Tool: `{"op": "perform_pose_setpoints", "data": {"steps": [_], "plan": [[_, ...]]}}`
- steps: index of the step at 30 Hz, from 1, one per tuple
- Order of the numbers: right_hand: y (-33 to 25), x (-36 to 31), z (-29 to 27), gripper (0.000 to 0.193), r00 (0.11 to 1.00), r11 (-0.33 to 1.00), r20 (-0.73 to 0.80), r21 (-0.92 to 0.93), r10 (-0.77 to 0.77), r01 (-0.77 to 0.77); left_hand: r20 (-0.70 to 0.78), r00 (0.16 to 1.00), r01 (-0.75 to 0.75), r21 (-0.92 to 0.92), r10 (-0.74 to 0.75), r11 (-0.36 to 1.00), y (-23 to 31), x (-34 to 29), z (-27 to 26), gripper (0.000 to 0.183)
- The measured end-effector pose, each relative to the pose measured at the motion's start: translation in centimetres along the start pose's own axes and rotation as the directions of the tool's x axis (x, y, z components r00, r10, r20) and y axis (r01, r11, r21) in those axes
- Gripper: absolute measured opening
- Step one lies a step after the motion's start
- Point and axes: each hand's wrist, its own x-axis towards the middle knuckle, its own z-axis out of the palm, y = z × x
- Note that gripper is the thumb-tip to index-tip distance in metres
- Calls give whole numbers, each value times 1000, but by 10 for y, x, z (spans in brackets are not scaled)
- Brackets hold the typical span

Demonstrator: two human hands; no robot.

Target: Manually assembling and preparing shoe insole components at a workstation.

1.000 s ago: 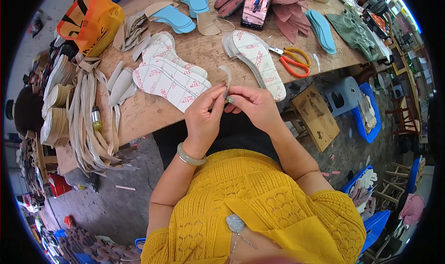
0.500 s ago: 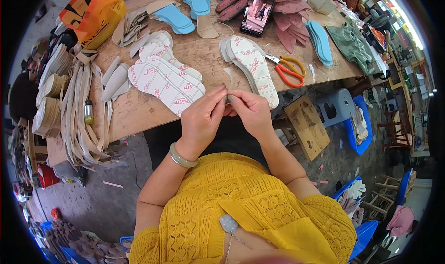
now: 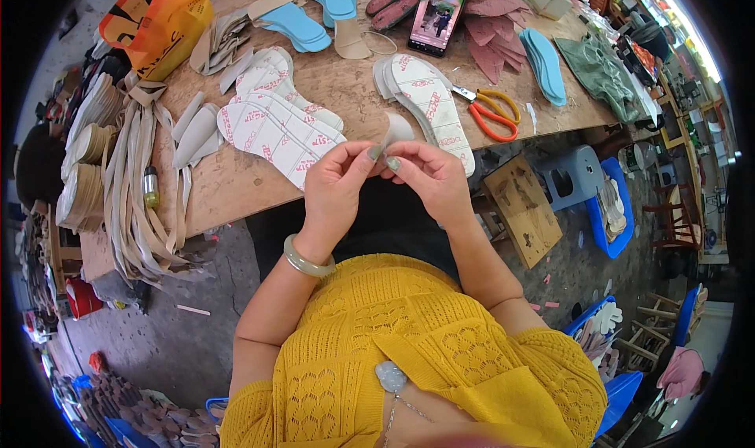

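A small, pale beige curved piece of thin material stands up between my two hands, just in front of the table's near edge. My left hand pinches its lower left side between thumb and fingers. Close beside it, my right hand pinches the lower right side, the fingertips of both hands nearly touching. The bottom of the piece is hidden by my fingers. Just beyond lies a stack of white printed insoles, and to the left are more white printed insoles.
Orange-and-yellow-handled scissors lie right of the insoles. A lit phone leans on dark red sole pieces. Blue insoles rest at the right, beige strips hang over the left edge. A wooden stool stands below.
The beige piece has turned and now shows its broader face above my fingers. Both hands have rotated, bringing the thumbs up and into view.
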Motion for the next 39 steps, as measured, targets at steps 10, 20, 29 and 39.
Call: {"op": "perform_pose_setpoints", "data": {"steps": [10,20,29,39], "plan": [[-13,6,6,22,1000,1000,-11,-6,0,0,9,992,122,-185,-122,975,5,10,-1,20],[-7,1,13,29,986,928,8,-337,-166,159,-30,999,10,-33,-12,999,-1,4,0,18],[-10,1,14,15,919,697,-21,-659,-394,283,-8,994,-107,59,108,992,-6,0,5,16],[-14,2,-11,13,1000,997,-3,-70,15,-15,9,996,86,-91,-85,992,-4,9,-22,13]]}}
